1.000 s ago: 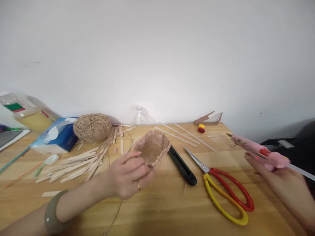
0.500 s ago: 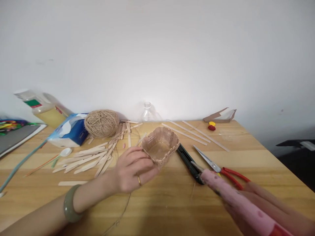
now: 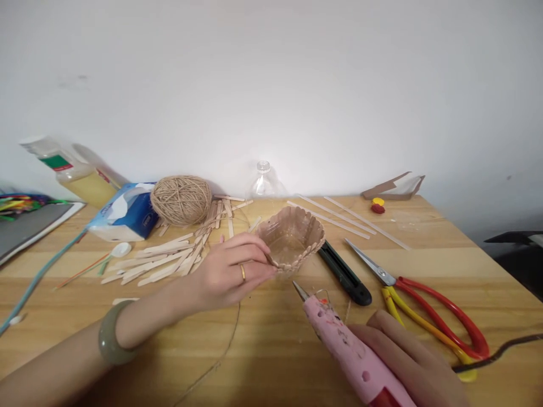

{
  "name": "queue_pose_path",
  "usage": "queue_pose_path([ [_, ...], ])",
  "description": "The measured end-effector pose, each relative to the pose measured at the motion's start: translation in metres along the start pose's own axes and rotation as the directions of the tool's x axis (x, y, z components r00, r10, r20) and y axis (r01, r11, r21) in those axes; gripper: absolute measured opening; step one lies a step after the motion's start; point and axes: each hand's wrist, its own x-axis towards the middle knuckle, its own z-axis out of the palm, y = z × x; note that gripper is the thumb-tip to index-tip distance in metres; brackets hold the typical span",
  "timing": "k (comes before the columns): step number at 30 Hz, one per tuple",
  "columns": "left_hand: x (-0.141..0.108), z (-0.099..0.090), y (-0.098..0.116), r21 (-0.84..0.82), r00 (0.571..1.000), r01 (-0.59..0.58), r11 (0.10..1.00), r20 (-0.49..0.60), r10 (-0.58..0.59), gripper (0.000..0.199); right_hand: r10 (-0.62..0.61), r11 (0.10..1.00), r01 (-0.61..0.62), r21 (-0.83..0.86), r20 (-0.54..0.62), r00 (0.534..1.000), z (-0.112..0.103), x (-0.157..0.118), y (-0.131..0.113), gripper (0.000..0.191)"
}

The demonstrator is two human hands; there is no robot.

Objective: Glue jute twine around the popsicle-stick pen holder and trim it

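My left hand (image 3: 237,268) is closed on the near left rim of a small clear-bottomed basket (image 3: 291,240), whose wavy edge is trimmed with brown braided cord. The basket tilts toward me, and my fingertips behind its wall are partly hidden. In my right hand (image 3: 407,359) is a pink hot glue gun (image 3: 343,345), its metal nozzle pointing up and left, just below the basket's rim and apart from it. A strand of twine (image 3: 227,345) trails down from beneath my left hand across the table.
Scissors (image 3: 384,276) and a black utility knife (image 3: 345,274) lie right of the basket. Clear glue sticks (image 3: 360,223) lie behind. Leftward are wooden craft sticks (image 3: 165,257), a twine ball (image 3: 181,200), a tissue pack (image 3: 125,215) and a bottle (image 3: 80,181). A cut bottle top (image 3: 263,181) stands by the wall.
The glue gun has swung left and its nozzle now sits close under the basket's rim. My view has shifted slightly. My left hand keeps its grip on the basket.
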Motion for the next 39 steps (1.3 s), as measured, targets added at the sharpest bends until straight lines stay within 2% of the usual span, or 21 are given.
queue_pose_path([
  [5,0.0,0.0,0.0,0.002,0.999,-0.027,1.0,0.032,0.027,0.008,-0.149,0.981,0.156,-0.112,0.069,0.986,-0.004,0.008,-0.001,0.018],
  [12,-0.004,0.002,-0.001,0.014,0.999,-0.016,1.0,0.033,0.015,0.009,-0.232,0.943,0.231,-0.239,0.022,0.972,-0.004,0.018,-0.01,0.019],
  [18,-0.003,0.002,-0.001,0.019,0.999,-0.028,0.999,0.029,0.027,0.009,-0.207,0.95,0.194,-0.246,-0.03,0.978,0.008,0.013,-0.005,0.022],
  [24,-0.002,0.003,-0.001,0.024,0.999,-0.033,0.999,0.018,0.032,0.009,-0.233,0.933,0.228,-0.28,0.017,0.972,0.004,0.019,-0.006,0.018],
  [28,-0.002,0.004,0.0,0.031,0.999,-0.039,0.999,0.013,0.038,0.007,-0.25,0.924,0.231,-0.304,-0.026,0.968,0.004,0.022,-0.007,0.021],
  [32,-0.003,0.005,0.0,0.043,0.999,-0.042,0.998,0.017,0.041,0.006,-0.268,0.909,0.248,-0.335,-0.015,0.963,0.005,0.019,-0.005,0.022],
  [39,-0.004,0.007,0.001,0.101,0.999,-0.038,0.994,0.031,0.035,0.008,-0.194,0.93,0.158,-0.332,-0.08,0.978,0.011,0.009,0.0,0.025],
])
